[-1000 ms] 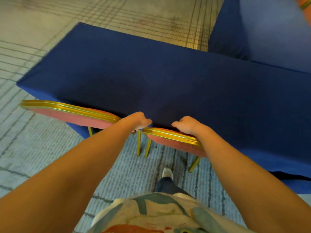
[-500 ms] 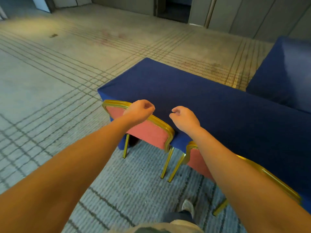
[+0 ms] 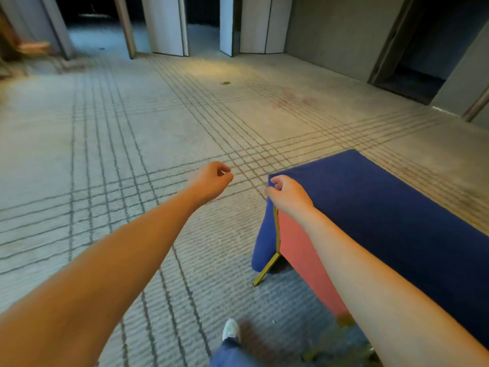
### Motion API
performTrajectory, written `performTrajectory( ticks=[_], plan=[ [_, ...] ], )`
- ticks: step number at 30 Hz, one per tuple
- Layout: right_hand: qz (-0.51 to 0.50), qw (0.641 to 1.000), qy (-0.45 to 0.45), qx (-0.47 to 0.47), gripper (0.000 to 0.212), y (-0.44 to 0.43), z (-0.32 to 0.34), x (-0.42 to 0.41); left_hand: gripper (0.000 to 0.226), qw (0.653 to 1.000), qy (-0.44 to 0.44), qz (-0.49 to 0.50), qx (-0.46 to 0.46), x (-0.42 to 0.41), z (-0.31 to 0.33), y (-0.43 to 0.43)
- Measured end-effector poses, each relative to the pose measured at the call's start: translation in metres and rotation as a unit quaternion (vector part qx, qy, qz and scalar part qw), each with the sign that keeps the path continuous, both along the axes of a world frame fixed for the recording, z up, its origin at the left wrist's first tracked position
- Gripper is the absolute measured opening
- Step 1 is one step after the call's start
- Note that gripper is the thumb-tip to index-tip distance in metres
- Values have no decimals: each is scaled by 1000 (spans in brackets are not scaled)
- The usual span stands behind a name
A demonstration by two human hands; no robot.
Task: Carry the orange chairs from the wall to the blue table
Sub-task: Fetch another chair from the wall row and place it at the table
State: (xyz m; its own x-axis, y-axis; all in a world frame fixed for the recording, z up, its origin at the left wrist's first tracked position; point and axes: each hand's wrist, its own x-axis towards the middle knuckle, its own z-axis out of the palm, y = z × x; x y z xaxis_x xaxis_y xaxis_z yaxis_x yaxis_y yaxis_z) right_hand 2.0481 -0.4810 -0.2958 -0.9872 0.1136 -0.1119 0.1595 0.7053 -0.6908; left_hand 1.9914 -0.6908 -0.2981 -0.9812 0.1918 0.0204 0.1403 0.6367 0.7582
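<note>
The blue table (image 3: 383,207) fills the right side, draped in dark blue cloth. An orange chair (image 3: 299,250) with a gold frame stands pushed against the table's near side; my right forearm covers much of its back. My left hand (image 3: 211,181) hangs in the air over the carpet to the left of the table's corner, fingers loosely curled, holding nothing. My right hand (image 3: 288,194) hovers by the table's corner above the chair's gold edge, fingers loosely curled and holding nothing.
Grey carpet (image 3: 119,168) with dark grid lines spreads ahead and to the left. White folding doors (image 3: 164,25) and dark doorways line the far wall. Another dark opening (image 3: 412,75) is at the back right. My shoe (image 3: 230,331) shows at the bottom.
Both hands have come off the chair backs and lifted. My view has swung left, so the table and chairs have slid to the right and open floor fills the frame.
</note>
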Motion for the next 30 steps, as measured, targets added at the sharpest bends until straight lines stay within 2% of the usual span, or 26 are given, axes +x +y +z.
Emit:
performTrajectory(
  ticks=[4,12,23,30],
  plan=[
    [53,999,-10,5,51,-54,9,-86,34,997,-1,74,-8,-58,2,-66],
    [140,990,23,3,53,-187,30,-283,34,976,2,218,-17,-195,29,-207],
    [235,971,50,8,55,-341,51,-497,34,946,-1,325,21,-354,44,-366],
    [272,960,59,19,55,-456,55,-652,34,936,-4,351,30,-494,42,-466]
  ],
)
